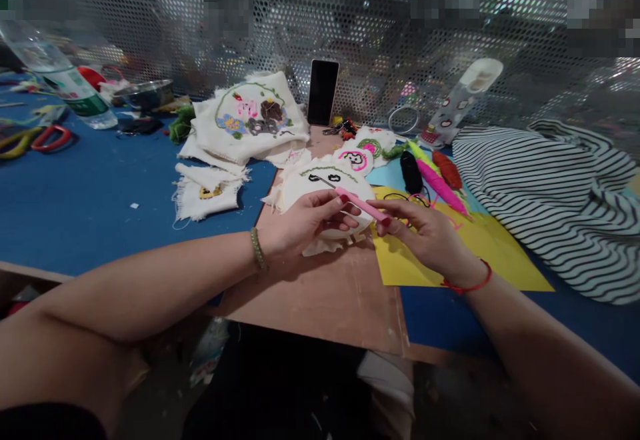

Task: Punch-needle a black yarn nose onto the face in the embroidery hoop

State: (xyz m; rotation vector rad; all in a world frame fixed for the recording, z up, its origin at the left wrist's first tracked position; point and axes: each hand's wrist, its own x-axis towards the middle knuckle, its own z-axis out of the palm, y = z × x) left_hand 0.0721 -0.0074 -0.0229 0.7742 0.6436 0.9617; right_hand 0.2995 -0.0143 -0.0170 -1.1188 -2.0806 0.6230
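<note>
Both hands meet over the round cloth hoop (327,190) on the bench (100,200). The left hand (305,223) pinches the pink needle tool (361,205) near its tip, and the right hand (425,233) pinches its back end. Right of the hoop lies yellow paper (480,253). Behind the hoop stands a phone (323,91).

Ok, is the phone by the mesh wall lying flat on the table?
No, the phone stands upright, leaning against the mesh wall behind the stack of embroidered cloths.
</note>
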